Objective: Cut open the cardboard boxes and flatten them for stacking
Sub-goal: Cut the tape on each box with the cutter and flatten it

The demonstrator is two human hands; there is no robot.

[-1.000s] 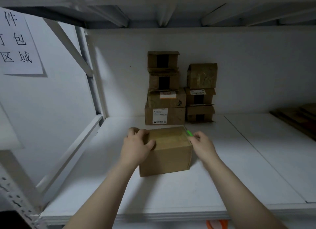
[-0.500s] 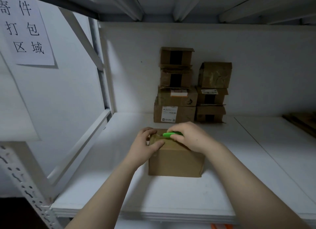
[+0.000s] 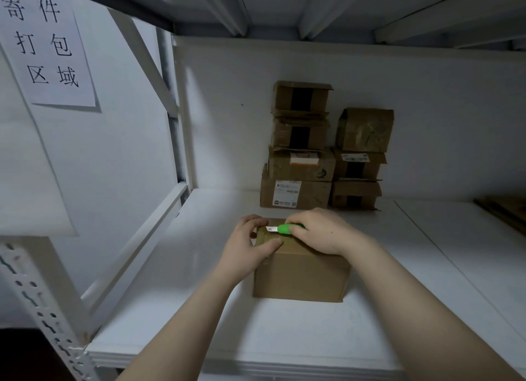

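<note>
A small closed cardboard box [image 3: 301, 277] stands on the white shelf [image 3: 199, 309] in front of me. My left hand [image 3: 247, 248] grips its top left corner, thumb lying across the lid. My right hand [image 3: 324, 234] rests on the lid and holds a green box cutter [image 3: 286, 228]. Its short blade points left along the top of the box, near my left fingers.
Two stacks of taped cardboard boxes [image 3: 299, 153] stand against the back wall. Flattened brown cardboard [image 3: 506, 213] lies at the far right of the shelf. A paper sign [image 3: 45, 48] hangs on the left panel beside a diagonal rack brace [image 3: 136, 255].
My right hand has come from the box's right edge onto its lid with the cutter, the blade now showing and pointing left. My left hand has stayed on the top left corner.
</note>
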